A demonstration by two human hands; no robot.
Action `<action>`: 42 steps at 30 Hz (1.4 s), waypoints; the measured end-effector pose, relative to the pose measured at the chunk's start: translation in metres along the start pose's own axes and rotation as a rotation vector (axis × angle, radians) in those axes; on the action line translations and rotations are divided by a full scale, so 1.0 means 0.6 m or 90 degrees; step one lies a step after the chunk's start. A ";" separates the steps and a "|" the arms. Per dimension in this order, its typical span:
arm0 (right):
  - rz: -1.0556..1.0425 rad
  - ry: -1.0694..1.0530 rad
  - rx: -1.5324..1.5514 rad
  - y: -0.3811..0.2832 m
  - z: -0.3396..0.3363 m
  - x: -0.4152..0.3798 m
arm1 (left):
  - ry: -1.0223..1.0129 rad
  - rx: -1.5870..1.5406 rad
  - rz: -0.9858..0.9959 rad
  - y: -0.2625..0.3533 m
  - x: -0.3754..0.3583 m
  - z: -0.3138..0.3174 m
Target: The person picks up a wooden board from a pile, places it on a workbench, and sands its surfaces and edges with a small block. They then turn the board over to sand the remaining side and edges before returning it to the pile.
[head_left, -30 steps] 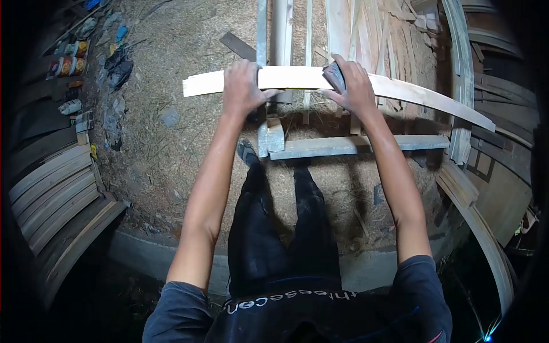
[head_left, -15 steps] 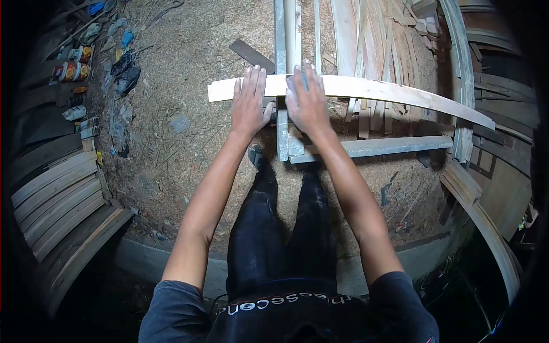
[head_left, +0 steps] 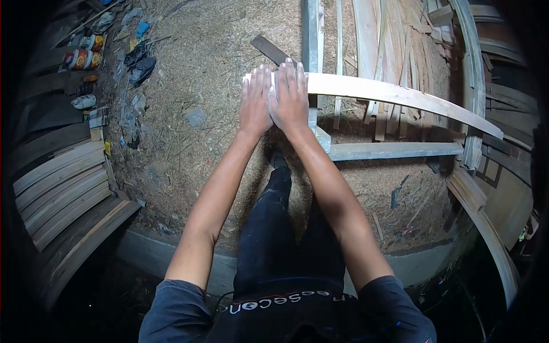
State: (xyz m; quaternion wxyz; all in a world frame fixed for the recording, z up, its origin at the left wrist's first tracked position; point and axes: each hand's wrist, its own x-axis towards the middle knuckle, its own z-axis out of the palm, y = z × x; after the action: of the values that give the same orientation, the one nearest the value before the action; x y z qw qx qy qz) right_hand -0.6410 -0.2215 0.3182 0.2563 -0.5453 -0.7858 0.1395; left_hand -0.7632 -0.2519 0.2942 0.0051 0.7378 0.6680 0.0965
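A long curved wooden strip (head_left: pixel 400 94) is laid across a grey metal frame (head_left: pixel 389 150), its free length running off to the right of the hands. Its near end is covered by the left hand (head_left: pixel 255 103) and right hand (head_left: pixel 290 98), pressed flat side by side with fingers extended; nothing is clasped, and whether a pad lies under the right palm cannot be told. Pressure is best kept even so the strip is not tipped off its support.

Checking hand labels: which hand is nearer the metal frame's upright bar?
Right. The right hand lies flat on the curved wooden slat just beside the upright bar; the left hand sits on the slat's end, farther away.
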 end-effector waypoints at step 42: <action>-0.058 0.005 0.144 -0.100 0.055 0.012 | 0.046 -0.665 -0.118 -0.090 -0.038 -0.006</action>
State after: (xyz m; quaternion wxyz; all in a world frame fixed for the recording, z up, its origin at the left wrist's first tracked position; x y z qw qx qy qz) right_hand -0.7082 -0.2348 0.3222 0.3253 -0.4773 -0.7880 0.2130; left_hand -0.8190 -0.2689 0.2870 0.3574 0.5714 0.5932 0.4404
